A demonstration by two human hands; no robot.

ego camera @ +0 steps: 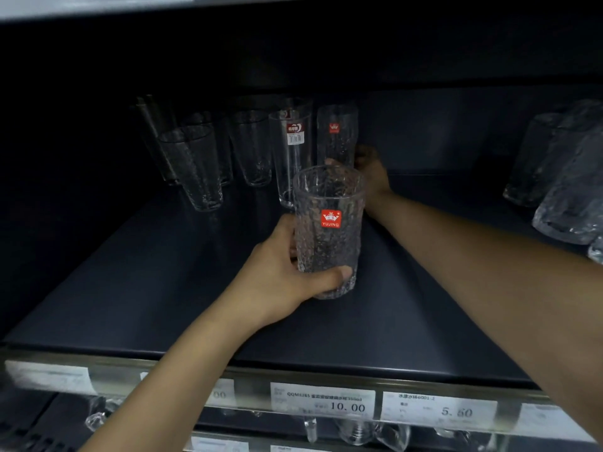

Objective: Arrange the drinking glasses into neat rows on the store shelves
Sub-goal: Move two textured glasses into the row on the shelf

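The left hand (287, 265) curls thumb and fingers round the lower half of a textured glass (328, 233) with a red sticker, upright over the middle of the dark shelf (130, 288). Behind it the right hand (372, 168) grips the foot of a second textured glass (336, 135), just beside a smooth labelled glass (290, 151). More glasses (195, 164) stand further left, and others (561, 177) at the right edge
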